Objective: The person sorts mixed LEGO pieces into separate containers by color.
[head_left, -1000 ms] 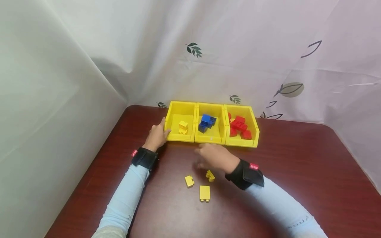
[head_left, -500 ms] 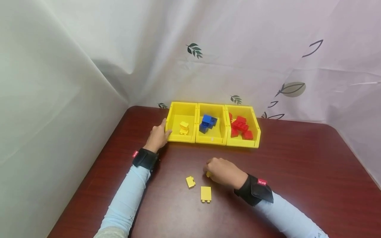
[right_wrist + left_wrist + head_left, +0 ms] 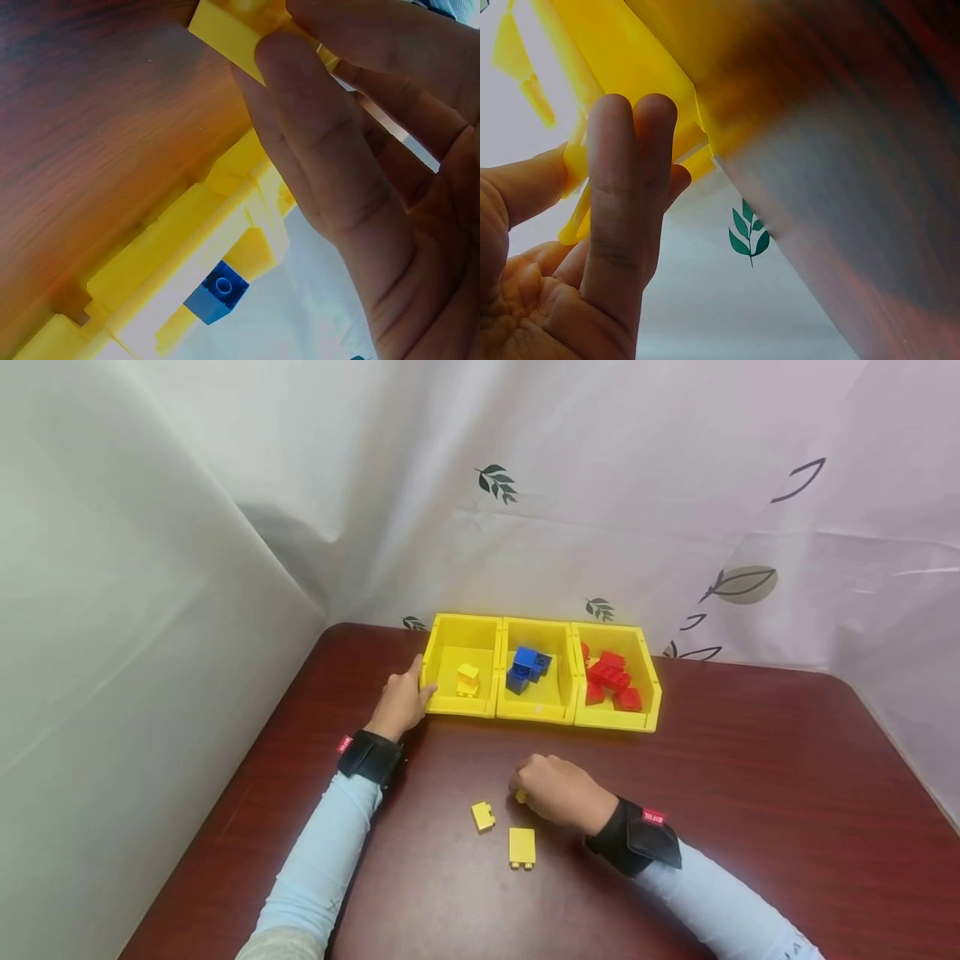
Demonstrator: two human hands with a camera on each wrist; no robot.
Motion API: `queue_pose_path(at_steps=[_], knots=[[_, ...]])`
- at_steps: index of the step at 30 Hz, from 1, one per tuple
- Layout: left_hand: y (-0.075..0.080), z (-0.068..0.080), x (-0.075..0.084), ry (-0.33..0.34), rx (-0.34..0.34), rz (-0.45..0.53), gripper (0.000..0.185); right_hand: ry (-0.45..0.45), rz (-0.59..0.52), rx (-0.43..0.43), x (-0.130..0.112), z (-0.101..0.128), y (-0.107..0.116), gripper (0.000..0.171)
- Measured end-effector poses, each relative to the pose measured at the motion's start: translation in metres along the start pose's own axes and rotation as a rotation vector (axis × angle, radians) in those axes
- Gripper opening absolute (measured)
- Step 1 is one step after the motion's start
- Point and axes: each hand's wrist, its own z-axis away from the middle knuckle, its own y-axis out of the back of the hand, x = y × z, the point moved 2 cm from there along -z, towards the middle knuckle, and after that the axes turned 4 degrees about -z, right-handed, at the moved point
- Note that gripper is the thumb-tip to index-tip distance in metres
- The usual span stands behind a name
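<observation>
My left hand [image 3: 397, 702] holds the side wall of the left yellow bin [image 3: 460, 705], its thumb at the front edge and its fingers along the outer side. In the left wrist view the fingers [image 3: 615, 187] look fairly straight against the yellow plastic. Low over the table, my right hand [image 3: 564, 793] pinches a small yellow toy brick [image 3: 232, 34] between thumb and fingers; the head view shows only a bit of it. Just left of that hand lies a yellow brick [image 3: 482, 817], and nearer me a larger yellow brick [image 3: 522, 846] lies flat.
The left bin contains a few yellow bricks [image 3: 468, 680]. Several blue bricks [image 3: 527, 667] lie in the middle bin [image 3: 537, 712], and several red bricks [image 3: 609, 675] in the right bin [image 3: 615, 720]. The bins stand in a row before a white curtain [image 3: 405, 527] on the brown table [image 3: 750, 793].
My right hand has come down and back toward me onto the yellow brick and now pinches it. The left hand stays at the bin. The view has shifted slightly.
</observation>
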Motion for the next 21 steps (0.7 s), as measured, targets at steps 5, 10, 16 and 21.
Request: queue_pose_path(at_steps=[5, 10, 16, 21], knots=[[0.001, 0.000, 0.000, 0.007, -0.001, 0.003, 0.074, 0.014, -0.013, 0.042, 0.002, -0.015, 0.010, 0.002], [0.003, 0.002, -0.001, 0.005, 0.004, 0.000, 0.073, -0.003, -0.030, 0.101, 0.000, -0.046, 0.039, 0.016], [0.002, 0.002, -0.001, -0.004, 0.007, -0.009, 0.072, -0.102, 0.007, 0.123, -0.001, -0.097, 0.071, 0.024], [0.001, 0.001, 0.000, -0.010, 0.006, -0.005, 0.071, -0.176, 0.044, 0.068, 0.007, -0.129, 0.078, 0.025]])
